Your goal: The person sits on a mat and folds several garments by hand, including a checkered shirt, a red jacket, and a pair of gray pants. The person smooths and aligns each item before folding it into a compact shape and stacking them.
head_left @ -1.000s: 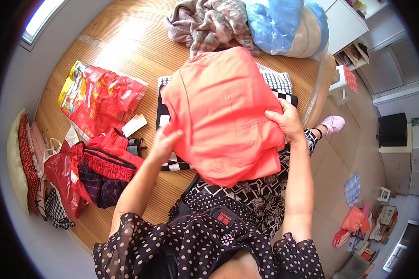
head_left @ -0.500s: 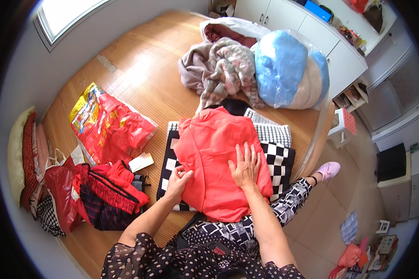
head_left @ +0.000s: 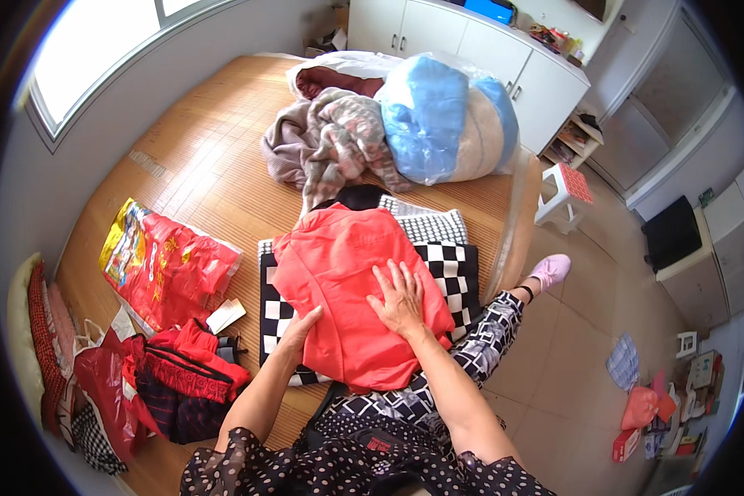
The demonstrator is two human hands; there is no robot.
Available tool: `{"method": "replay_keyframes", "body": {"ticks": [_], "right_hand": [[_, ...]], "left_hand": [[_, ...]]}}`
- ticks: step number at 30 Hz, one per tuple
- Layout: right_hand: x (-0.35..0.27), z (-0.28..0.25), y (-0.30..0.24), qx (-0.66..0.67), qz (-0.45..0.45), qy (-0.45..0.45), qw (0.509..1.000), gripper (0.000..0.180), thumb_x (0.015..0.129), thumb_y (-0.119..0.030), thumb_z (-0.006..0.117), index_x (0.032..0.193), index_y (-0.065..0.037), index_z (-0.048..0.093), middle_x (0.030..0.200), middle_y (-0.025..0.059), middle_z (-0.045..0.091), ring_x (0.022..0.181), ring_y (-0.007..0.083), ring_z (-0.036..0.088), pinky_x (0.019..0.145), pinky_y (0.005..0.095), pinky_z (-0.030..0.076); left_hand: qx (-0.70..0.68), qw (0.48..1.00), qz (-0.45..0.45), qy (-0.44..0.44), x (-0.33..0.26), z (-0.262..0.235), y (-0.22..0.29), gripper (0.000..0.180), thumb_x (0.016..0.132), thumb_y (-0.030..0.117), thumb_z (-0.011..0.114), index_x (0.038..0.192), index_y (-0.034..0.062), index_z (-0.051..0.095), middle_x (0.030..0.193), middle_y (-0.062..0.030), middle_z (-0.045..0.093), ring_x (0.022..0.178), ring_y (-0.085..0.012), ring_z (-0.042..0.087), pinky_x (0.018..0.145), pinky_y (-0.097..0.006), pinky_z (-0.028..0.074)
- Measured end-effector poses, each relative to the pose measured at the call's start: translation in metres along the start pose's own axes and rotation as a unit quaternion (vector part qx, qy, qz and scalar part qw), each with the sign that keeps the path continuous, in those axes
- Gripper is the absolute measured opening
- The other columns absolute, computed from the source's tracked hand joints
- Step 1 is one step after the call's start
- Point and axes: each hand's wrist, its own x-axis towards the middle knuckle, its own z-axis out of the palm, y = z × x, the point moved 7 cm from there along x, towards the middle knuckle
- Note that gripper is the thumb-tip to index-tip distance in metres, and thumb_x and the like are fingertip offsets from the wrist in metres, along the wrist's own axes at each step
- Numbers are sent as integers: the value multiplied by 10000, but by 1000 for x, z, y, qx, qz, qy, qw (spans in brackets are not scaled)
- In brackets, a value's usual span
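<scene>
Coral garment [head_left: 347, 289] overlies checkered cloth [head_left: 446, 264], beside red bag [head_left: 169, 269].

dark polka-dot blouse, black-and-white patterned trousers, pink slipper [head_left: 549, 269], bare forearms

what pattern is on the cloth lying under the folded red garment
A black-and-white checkerboard on the flat cloth under the folded red-orange garment, clearest in the head view.

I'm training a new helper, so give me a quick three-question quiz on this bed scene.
1. True or false: the right hand lies flat on the folded coral-red fabric garment.
2. What pattern shows on the cloth under that garment?
3. Where is the left hand? A) at the garment's left edge B) on the red plastic bag

Key: 1 true; 2 black-and-white checks; 3 A
</scene>
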Motion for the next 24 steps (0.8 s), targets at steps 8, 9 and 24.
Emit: {"method": "replay_keyframes", "body": {"ticks": [8, 9, 24], "right_hand": [[-16, -48, -43, 174, -6, -6, 985, 487, 782, -234, 662, 1205, -27, 538, 1274, 216, 477, 1199, 351, 442, 1015, 418, 342], [-21, -50, -47, 206, -6, -5, 979, 480, 782, -235, 662, 1196, -25, 542, 1263, 219, 483, 1189, 355, 447, 1008, 422, 347], [-133, -75, 64, 390, 259, 114, 876, 239, 839, -88, 600, 1055, 11, 575, 987, 105, 633, 883, 172, 617, 776, 271, 502]], "left_hand": [[-14, 1000, -1, -8, -9, 10, -1, 520, 784, 269, 669, 1204, 17, 495, 1088, -111, 620, 950, -245, 622, 827, -346, 519], [-11, 1000, -5, -4, -9, 11, 0, 496, 793, 267, 660, 1192, 16, 505, 1078, -113, 625, 940, -244, 625, 823, -348, 521], [201, 891, 394, -102, -91, -9, 168, 458, 910, 251, 512, 1295, 14, 440, 1299, -129, 456, 1148, -208, 489, 1008, -361, 370]]}}
